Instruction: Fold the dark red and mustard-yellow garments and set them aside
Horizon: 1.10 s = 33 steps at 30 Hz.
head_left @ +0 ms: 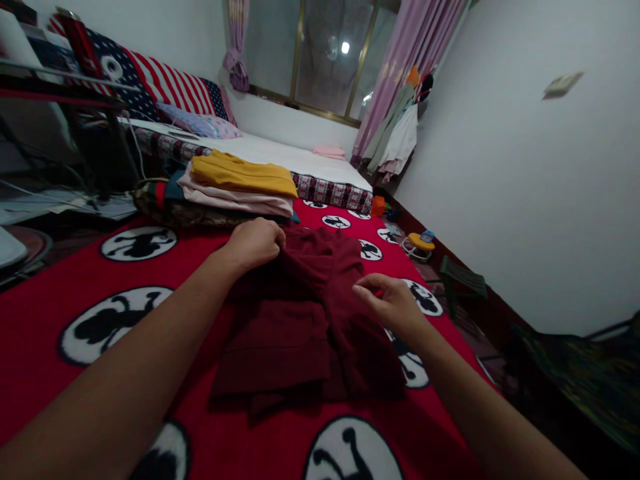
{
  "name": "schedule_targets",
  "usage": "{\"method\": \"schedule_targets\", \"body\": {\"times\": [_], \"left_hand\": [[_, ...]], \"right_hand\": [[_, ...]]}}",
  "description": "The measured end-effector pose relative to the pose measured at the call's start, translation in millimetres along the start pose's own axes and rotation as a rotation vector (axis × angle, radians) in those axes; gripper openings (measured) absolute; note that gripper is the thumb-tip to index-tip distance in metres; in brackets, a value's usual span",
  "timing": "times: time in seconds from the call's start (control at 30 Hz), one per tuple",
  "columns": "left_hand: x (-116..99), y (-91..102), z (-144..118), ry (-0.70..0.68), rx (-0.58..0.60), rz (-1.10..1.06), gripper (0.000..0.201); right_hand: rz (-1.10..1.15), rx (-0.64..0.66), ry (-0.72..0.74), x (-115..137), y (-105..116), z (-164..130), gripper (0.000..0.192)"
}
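A dark maroon garment, partly folded, lies on the red blanket patterned with black-and-white ovals. At its far left edge my left hand has its fingers closed on the cloth. Beside the garment's right side is my right hand, thumb and fingers curved with a gap between them and no cloth seen in it. Just beyond my left hand stands a stack of folded clothes, with a mustard yellow garment on top and a pale pink one beneath.
A bed with a white sheet runs along the back under the window. On the left is a desk with cables. A yellow-topped stool and a green folding chair stand by the right wall. Clothes hang near the curtain.
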<state>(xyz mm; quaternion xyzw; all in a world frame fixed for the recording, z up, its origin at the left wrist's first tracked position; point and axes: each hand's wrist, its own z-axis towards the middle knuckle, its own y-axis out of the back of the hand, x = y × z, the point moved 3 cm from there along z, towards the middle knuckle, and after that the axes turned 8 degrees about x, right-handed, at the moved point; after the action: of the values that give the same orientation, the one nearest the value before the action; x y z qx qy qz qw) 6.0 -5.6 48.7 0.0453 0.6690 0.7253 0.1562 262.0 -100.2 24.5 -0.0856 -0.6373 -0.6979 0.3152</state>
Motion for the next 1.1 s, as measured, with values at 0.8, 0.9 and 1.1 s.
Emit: {"method": "schedule_targets", "body": {"times": [0.8,0.9,1.1], "left_hand": [[-18,-35.6,92,-0.019,-0.062,-0.182,0.025],[-11,-20.1,87,0.061,-0.236,-0.123,0.026],[-34,-21.1,78,-0.015,-0.255,0.123,0.025]], "right_hand": [[-0.320,0.185,0.099,-14,-85,24,0.069],[-0.257,0.147,0.099,-14,-83,23,0.075],[-0.250,0.165,0.073,-13,-84,24,0.084]]}}
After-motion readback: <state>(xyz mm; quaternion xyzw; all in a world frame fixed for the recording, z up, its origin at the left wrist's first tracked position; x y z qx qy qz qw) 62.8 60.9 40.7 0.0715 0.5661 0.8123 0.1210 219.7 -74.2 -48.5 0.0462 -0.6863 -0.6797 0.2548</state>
